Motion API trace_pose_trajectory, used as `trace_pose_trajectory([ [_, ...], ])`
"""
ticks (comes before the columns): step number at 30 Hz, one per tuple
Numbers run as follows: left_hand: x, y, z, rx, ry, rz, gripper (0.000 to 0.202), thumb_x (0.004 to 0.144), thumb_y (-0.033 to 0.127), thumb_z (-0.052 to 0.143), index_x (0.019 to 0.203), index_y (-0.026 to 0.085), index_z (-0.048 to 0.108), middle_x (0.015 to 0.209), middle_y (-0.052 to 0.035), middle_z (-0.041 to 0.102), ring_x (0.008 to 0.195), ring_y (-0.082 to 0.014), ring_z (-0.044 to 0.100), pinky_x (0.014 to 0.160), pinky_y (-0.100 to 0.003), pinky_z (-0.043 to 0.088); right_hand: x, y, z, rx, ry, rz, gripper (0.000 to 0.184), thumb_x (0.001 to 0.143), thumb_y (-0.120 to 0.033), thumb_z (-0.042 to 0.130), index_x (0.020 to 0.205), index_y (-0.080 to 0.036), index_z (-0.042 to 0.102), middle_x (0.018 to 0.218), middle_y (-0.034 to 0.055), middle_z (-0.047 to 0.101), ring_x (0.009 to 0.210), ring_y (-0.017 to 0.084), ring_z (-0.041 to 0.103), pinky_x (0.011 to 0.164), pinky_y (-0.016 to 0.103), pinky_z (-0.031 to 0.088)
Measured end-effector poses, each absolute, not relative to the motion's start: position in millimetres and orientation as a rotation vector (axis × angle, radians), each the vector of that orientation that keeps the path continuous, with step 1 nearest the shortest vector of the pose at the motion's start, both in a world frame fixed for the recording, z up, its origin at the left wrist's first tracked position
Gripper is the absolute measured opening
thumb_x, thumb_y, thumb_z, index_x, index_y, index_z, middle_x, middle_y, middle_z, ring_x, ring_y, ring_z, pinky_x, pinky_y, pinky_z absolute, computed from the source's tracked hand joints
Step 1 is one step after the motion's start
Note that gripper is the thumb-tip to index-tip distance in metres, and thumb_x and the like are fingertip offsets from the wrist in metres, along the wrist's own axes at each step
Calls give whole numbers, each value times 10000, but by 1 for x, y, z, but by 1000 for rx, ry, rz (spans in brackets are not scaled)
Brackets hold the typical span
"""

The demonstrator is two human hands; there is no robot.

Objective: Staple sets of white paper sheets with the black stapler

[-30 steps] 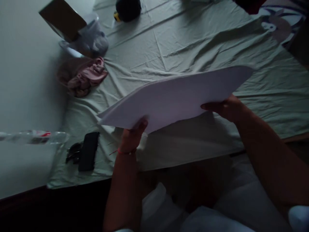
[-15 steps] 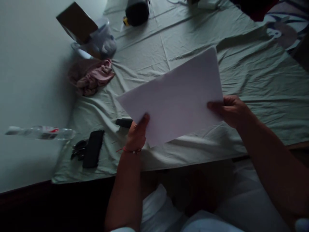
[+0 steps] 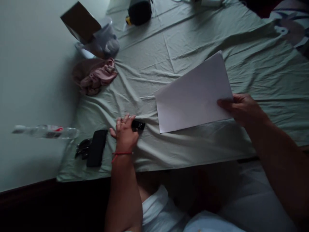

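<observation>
My right hand (image 3: 245, 108) grips the right edge of a white sheet of paper (image 3: 190, 96), thumb on top and fingers beneath. The paper is held tilted above the green cloth, its left end free; whether it is one sheet or several, I cannot tell. My left hand (image 3: 125, 130), with a ring and a red string bracelet, lies over a small black oblong object (image 3: 138, 125) on the cloth. Its fingers are spread across the object's left part, with the thumb at the near side. The hand hides much of this object, so its kind is unclear.
Left of my left hand lie a black phone (image 3: 97, 148) and dark keys or a similar bunch (image 3: 83, 148). A plastic bottle (image 3: 50, 131) is at the far left. Pink cloth (image 3: 98, 77), a clear tub (image 3: 108, 38), cardboard (image 3: 80, 22) and a black case (image 3: 140, 13) lie farther back.
My left hand has let go of the paper and moved left onto the black object. The paper stays in my right hand, its left end now free and its face tilted differently.
</observation>
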State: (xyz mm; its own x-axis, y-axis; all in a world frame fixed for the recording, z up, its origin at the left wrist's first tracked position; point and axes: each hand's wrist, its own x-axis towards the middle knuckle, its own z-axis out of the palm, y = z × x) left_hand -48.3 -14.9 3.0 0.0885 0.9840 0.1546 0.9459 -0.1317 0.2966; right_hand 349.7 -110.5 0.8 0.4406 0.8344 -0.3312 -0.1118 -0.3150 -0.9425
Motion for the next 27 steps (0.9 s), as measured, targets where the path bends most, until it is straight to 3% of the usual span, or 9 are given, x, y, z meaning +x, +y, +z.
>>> trace_pose_trajectory([
  [2, -51, -13, 0, 2208, 2020, 450, 547, 743, 33, 593, 1220, 259, 733, 1440, -160, 664, 1428, -460, 495, 1176, -856, 119, 349, -110, 1, -1598, -610, 1111, 293, 690, -338, 896, 864, -147, 759, 788, 35, 682, 656, 84, 556, 596, 205, 429],
  [4, -51, -14, 1, 2226, 1992, 488, 492, 768, 52, 583, 1184, 257, 748, 1345, -149, 712, 1338, -425, 576, 1186, -801, 214, 348, -109, 3, -1566, -541, 1135, 287, 671, -307, 896, 858, -144, 751, 794, 42, 686, 659, 92, 575, 599, 212, 445],
  [7, -48, -19, 8, 2251, 1824, 515, 445, 808, 148, 635, 1218, 274, 755, 1249, -120, 736, 1225, -374, 642, 1139, -626, 425, 345, -106, 11, -1555, -430, 1140, 253, 655, -244, 877, 835, -147, 728, 785, 46, 684, 648, 107, 591, 575, 228, 448],
  [9, -42, -25, 14, 2278, 1684, 468, 480, 821, 194, 655, 1287, 274, 740, 1203, -111, 734, 1158, -347, 669, 1079, -538, 494, 342, -106, 18, -1576, -387, 1132, 218, 670, -212, 856, 820, -155, 710, 771, 42, 677, 634, 105, 584, 558, 232, 436],
  [15, -22, -38, 12, 2285, 1479, 254, 564, 821, 177, 647, 1375, 266, 701, 1136, -89, 710, 1040, -284, 688, 1003, -461, 541, 350, -109, 21, -1629, -377, 1086, 189, 687, -182, 840, 798, -161, 688, 735, 31, 646, 591, 94, 545, 560, 253, 422],
  [22, -22, -32, -2, 2213, 1422, 362, 570, 820, 169, 661, 1387, 222, 680, 1267, -112, 706, 1182, -280, 669, 1090, -455, 515, 359, -111, 14, -1655, -428, 1090, 156, 726, -181, 819, 836, -145, 716, 761, 46, 673, 617, 95, 580, 566, 244, 413],
  [27, -20, -33, 1, 2219, 1434, 355, 570, 828, 169, 650, 1398, 195, 669, 1251, -117, 720, 1170, -280, 670, 1080, -467, 517, 355, -109, 13, -1659, -398, 1109, 129, 689, -169, 812, 786, -150, 729, 746, 49, 687, 581, 106, 584, 534, 234, 436],
])
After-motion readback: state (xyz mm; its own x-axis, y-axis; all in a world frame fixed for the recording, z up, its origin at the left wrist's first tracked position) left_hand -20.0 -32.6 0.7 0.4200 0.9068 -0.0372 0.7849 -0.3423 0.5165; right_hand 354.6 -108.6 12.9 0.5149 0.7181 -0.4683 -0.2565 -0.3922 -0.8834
